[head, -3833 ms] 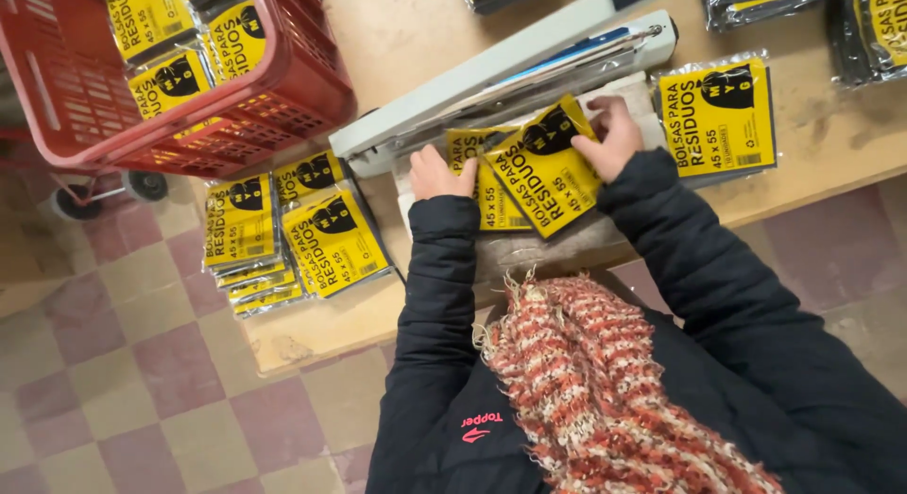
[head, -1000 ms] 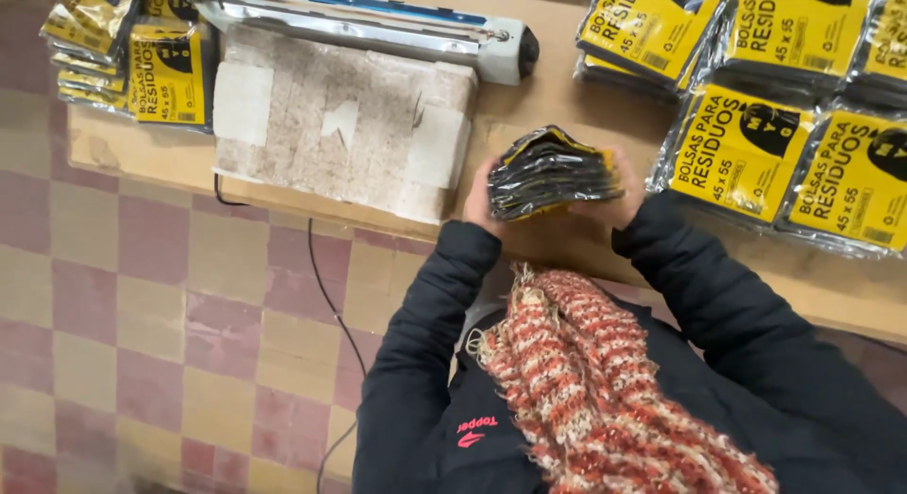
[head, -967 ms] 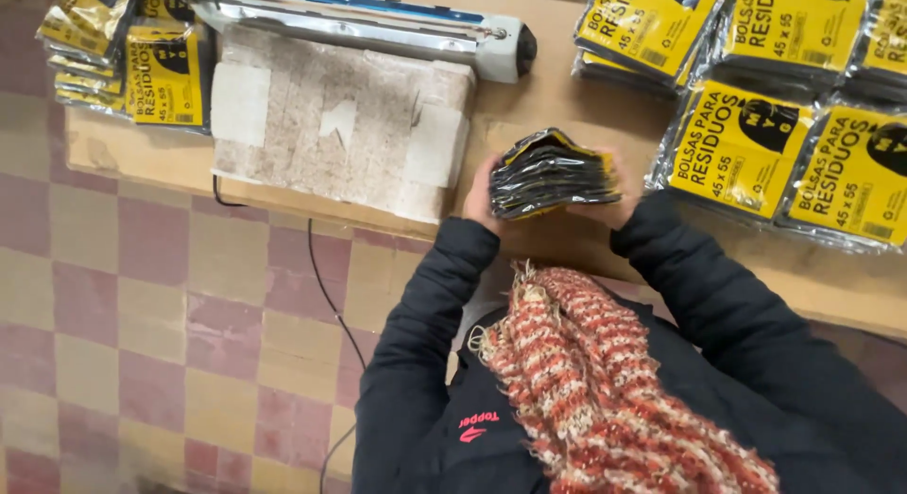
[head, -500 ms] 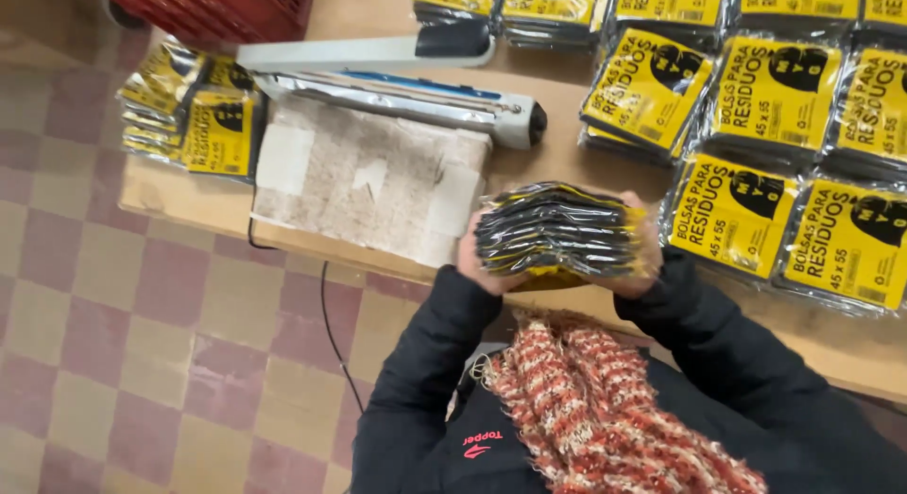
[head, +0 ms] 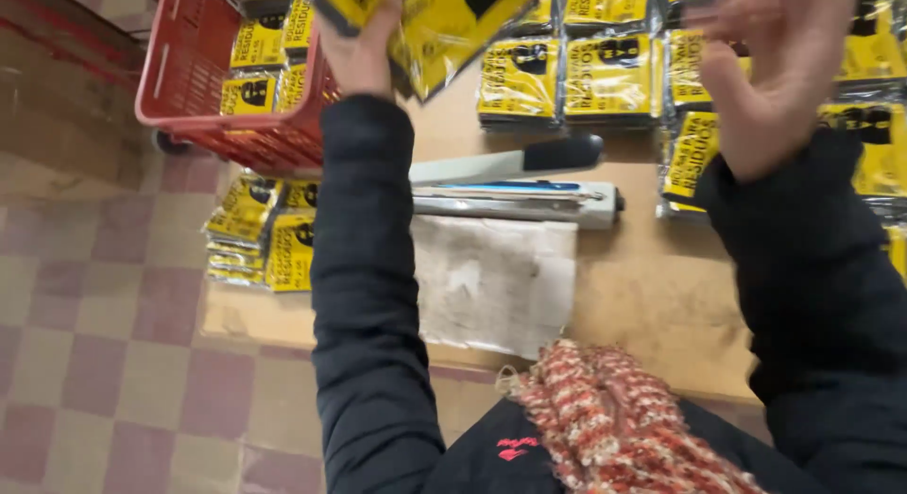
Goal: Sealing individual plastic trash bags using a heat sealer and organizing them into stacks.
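- Overhead now: the left hand (head: 359,55) is raised far out, fingers clenched on a bundle of yellow-and-black packets (head: 444,26), which hangs just right of the red basket (head: 189,88) at the far left.
- Right hand (head: 765,88) is lifted too, palm toward the camera, fingers spread and released, holding nothing; judged to have just let go so that one hand can carry the bundle.
- Below the arms, the heat sealer (head: 515,187) lies across the wooden table (head: 652,305), its arm part raised, with a worn white pad (head: 491,281) on the near side.
- Rows of finished packets (head: 567,78) cover the far right of the table; a smaller pile (head: 255,244) sits at the left edge under the basket, likely sorted batches.
- Against half a second ago: both hands then squared the bundle together near the body; now they are apart and the bundle is up near the basket.
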